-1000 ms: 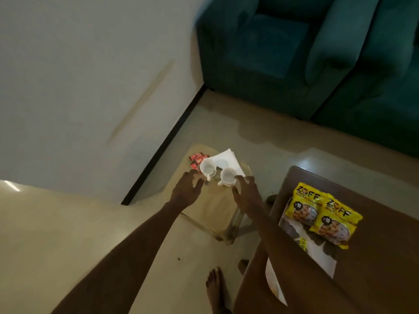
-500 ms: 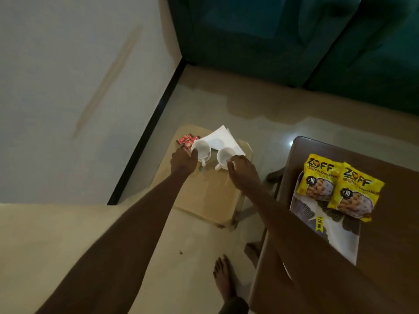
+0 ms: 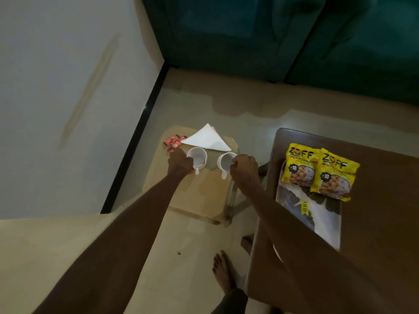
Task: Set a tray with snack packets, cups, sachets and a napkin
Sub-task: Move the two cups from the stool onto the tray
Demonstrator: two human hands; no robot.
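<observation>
Where hands grip cups, two "ZOFF" packets [image 3: 318, 172] nearby.

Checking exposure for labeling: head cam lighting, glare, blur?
Head view: dim and underexposed; sofa nearly black; one glare spot on the floor; cups and yellow packets sharp, print legible; wall line bows from wide-angle distortion.
</observation>
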